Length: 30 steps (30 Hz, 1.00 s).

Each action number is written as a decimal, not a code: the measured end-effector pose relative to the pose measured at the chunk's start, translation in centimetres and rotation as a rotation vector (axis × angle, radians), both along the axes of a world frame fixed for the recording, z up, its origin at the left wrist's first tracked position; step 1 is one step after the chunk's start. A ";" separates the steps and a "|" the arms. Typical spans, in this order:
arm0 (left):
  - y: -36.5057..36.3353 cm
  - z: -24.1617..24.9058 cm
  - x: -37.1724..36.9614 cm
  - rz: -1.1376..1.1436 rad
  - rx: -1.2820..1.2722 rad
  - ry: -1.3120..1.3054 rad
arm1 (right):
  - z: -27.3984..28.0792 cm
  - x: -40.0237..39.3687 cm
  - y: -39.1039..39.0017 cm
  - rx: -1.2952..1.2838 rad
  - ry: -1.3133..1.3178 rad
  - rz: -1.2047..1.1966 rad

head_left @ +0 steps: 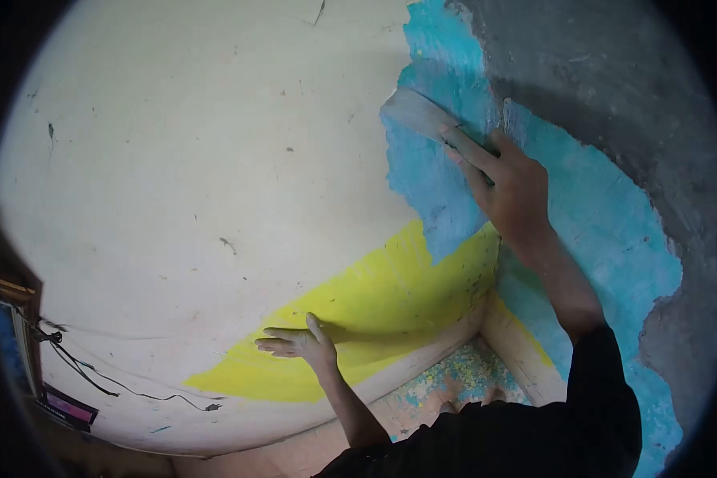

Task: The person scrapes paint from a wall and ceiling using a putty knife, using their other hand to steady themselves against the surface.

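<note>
My right hand (516, 187) is wrapped round the handle of a wide-bladed scraper (422, 113). The blade lies against the wall where a blue painted patch (446, 187) meets the off-white paint (215, 143). Lower down, my left hand (299, 344) has its fingers stretched out and thumb raised, holding nothing, over the edge of a yellow painted area (390, 299). The blue patch has ragged, peeled borders.
Bare grey plaster (605, 64) adjoins the blue on the right. Paint flakes (474, 368) litter the floor at the wall corner, by my feet. A black cable with a plug (209, 407) hangs at lower left, near a framed item (16, 342).
</note>
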<state>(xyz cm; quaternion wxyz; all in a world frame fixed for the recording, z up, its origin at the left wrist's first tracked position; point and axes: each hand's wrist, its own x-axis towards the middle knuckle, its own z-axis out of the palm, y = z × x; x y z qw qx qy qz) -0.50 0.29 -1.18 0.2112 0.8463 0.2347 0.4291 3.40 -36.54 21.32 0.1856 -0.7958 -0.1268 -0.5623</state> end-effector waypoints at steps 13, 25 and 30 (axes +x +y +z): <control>-0.9 0.8 -0.3 -0.008 -0.063 0.052 | -1.6 0.5 -1.1 0.029 -0.062 0.054; -0.3 0.5 -0.3 0.035 -0.041 0.043 | -1.9 1.8 -0.8 0.074 -0.152 0.032; -0.5 0.1 -0.1 0.037 -0.032 0.041 | 0.6 1.4 -0.9 0.086 -0.048 -0.056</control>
